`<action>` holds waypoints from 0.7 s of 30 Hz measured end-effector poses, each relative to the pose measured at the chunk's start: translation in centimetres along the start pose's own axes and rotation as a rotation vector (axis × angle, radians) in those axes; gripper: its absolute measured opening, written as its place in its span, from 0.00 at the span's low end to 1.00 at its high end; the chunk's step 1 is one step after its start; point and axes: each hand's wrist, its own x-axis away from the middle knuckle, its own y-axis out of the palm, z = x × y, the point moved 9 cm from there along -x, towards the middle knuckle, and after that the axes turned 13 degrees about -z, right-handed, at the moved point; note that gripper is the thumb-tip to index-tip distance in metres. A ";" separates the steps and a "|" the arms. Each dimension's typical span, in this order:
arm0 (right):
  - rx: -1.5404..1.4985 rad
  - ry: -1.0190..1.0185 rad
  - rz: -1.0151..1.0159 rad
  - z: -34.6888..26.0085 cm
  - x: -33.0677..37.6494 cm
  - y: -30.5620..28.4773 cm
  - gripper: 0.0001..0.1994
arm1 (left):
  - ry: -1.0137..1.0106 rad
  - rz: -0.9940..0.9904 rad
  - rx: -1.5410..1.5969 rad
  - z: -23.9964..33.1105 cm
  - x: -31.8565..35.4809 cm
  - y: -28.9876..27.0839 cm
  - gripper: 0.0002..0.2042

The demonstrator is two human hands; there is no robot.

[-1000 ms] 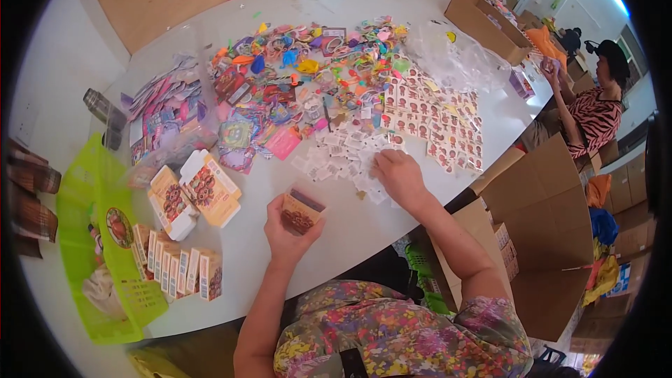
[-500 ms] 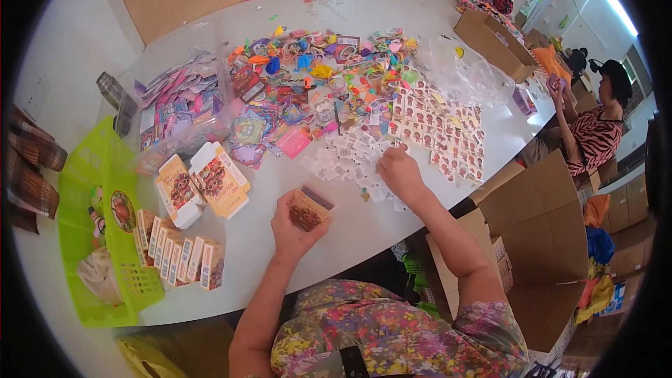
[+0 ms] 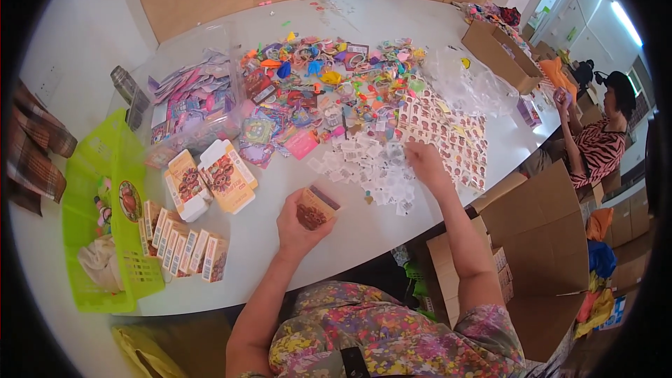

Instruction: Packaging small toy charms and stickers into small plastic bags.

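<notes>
My left hand [image 3: 297, 229] is wrapped round a small brown and cream carton [image 3: 316, 208] with a cartoon picture, tilted above the near part of the table. To the right, my right hand [image 3: 428, 168] has its fingers drawn together at the edge of a pile of small clear packets [image 3: 378, 168]. Anything between those fingertips is too small to make out. Sheets of small cartoon stickers [image 3: 455, 140] lie just beyond and right of this hand. Two flattened-looking cartons [image 3: 227, 176] lie left of my left hand, and a row of filled-out small boxes [image 3: 183, 248] stands nearer me.
A green plastic basket [image 3: 91, 238] is at the left edge, with a clear bin [image 3: 192, 108] of cards behind it. Colourful trinkets [image 3: 329, 63] cover the table's middle. An open cardboard box [image 3: 539, 245] stands at my right. Another person [image 3: 595, 133] sits at far right.
My right hand has moved right, away from the middle of the clear packets. My left hand keeps the carton nearly in place. The view has shifted slightly, and the other person's hands have moved.
</notes>
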 end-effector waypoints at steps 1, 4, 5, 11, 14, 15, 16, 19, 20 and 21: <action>0.230 -0.096 0.000 -0.6 -0.2 0.0 0.05 | 0.009 -0.007 0.023 -0.2 0.1 0.2 0.37; 0.477 -0.160 0.028 -2.2 -0.6 0.0 0.06 | 0.010 -0.012 0.037 0.4 -0.3 0.4 0.37; 0.490 -0.120 0.059 -2.3 -0.6 -0.2 0.06 | 0.000 -0.018 0.027 0.6 -0.3 0.3 0.37; 0.541 -0.425 0.203 -4.8 0.0 -0.5 0.07 | -0.004 -0.020 0.033 0.3 -0.2 0.3 0.37; 0.026 -0.317 0.108 -3.2 -1.0 -0.9 0.08 | 0.016 -0.022 0.038 0.2 0.0 0.2 0.37; 0.026 -0.317 0.106 -3.1 -1.1 -1.0 0.08 | 0.014 -0.021 0.038 0.2 0.0 0.3 0.37; 0.095 -0.336 0.130 -3.1 -1.1 -1.3 0.07 | 0.012 -0.013 0.000 0.3 0.0 0.4 0.38; -0.126 -0.274 0.015 -4.7 -0.9 0.5 0.07 | 0.027 0.020 -0.129 0.8 -0.2 0.0 0.38; -0.403 -0.177 -0.110 -5.9 -0.1 2.3 0.07 | 0.057 0.031 -0.211 1.5 0.0 -0.1 0.38; -0.477 -0.198 -0.093 -8.9 1.3 3.7 0.07 | 0.041 0.050 -0.211 1.6 -0.1 -0.1 0.37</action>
